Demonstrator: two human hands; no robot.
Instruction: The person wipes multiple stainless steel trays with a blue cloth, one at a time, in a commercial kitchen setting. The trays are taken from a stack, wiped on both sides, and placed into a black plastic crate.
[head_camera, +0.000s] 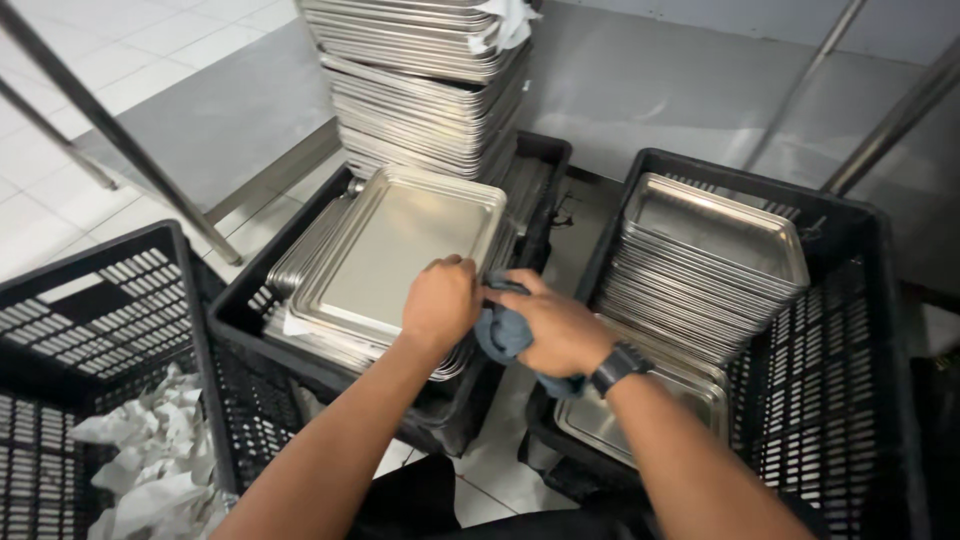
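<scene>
The left hand (440, 300) presses curled fingers on the near rim of the shiny rectangular steel tray (400, 255) atop the middle black plastic crate's (235, 310) stack, while the right hand (560, 330), fingers clenched around a crumpled blue-grey cloth (503, 335), should wipe firmly along that edge.

1. You are working under even, cool light from overhead; the scene is bright enough, though not strong.
2. Soft glare washes the top tray (395, 255) under your hands and the steel table (640, 90) beyond it, flattening their surfaces to pale grey.
3. Shadows are faint and diffuse; the darkest areas lie inside the black crates (850, 340) and between your forearms.
4. Your left hand (440, 300) and right hand (555, 325) look slightly soft, as from motion blur.
5. Straight table legs bow and lean towards the frame edges, showing wide-angle distortion.
</scene>
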